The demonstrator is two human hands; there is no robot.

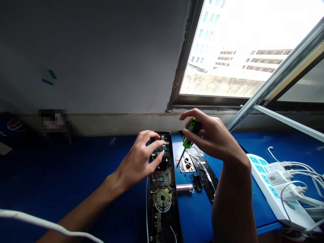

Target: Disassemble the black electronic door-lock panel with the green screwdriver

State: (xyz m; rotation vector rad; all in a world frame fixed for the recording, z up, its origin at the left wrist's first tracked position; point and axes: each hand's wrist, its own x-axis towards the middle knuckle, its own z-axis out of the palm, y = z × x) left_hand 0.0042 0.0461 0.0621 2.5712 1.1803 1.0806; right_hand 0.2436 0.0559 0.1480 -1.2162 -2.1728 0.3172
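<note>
A long black device casing point(159, 175) lies open on the blue table, its inside facing up. Over its far end is my left hand point(143, 153), fingers apart and curved above a dark circuit board point(160, 149); whether the fingertips touch the board I cannot tell. My right hand point(212, 136) grips a screwdriver point(187, 143) with a green and black handle. The shaft slants down to the left, its tip beside the casing's right edge. Nearer in the casing sits a round metal disc-shaped part point(162, 198).
Right of the casing lie a small board with a round black part point(188, 164), loose screws, a black bracket point(197, 183), a pink wrapped cylinder point(184, 188) and a long black panel point(207, 179). A white power strip point(265, 189) with cables stands farther right. A window frame point(212, 100) is behind.
</note>
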